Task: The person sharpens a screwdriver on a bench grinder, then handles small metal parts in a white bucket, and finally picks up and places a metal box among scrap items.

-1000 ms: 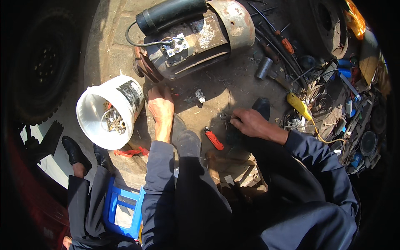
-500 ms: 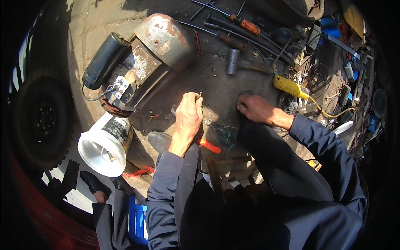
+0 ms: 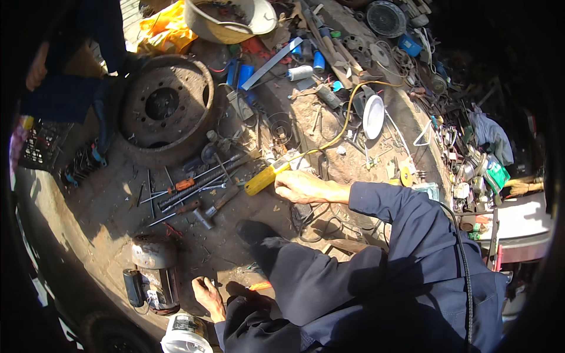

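Observation:
My left hand (image 3: 208,297) is at the lower left, beside the electric motor (image 3: 160,273) with its black cylinder. Its fingers are pinched together; what they hold is too small to make out. My right hand (image 3: 298,187) is above my knee with its fingers curled in, and nothing shows in it. Just beyond its knuckles lies a yellow-handled tool (image 3: 266,177) with a yellow cord. Left of that lie a hammer (image 3: 203,219) and orange-handled screwdrivers (image 3: 184,184). By my left knee an orange-red handle (image 3: 260,286) shows.
A white bucket (image 3: 185,336) stands below the motor. A rusty wheel rim (image 3: 200,126) lies at the upper left, with a scrap-filled basin (image 3: 259,26) beyond. Cables, a white oval lid (image 3: 373,117) and heaped scrap spread right. Another person's hand (image 3: 36,67) shows upper left.
The view has swung toward the right and the far side. My right hand has lifted from beside my knee toward the yellow-handled tool. My left hand remains near the motor, fingers pinched.

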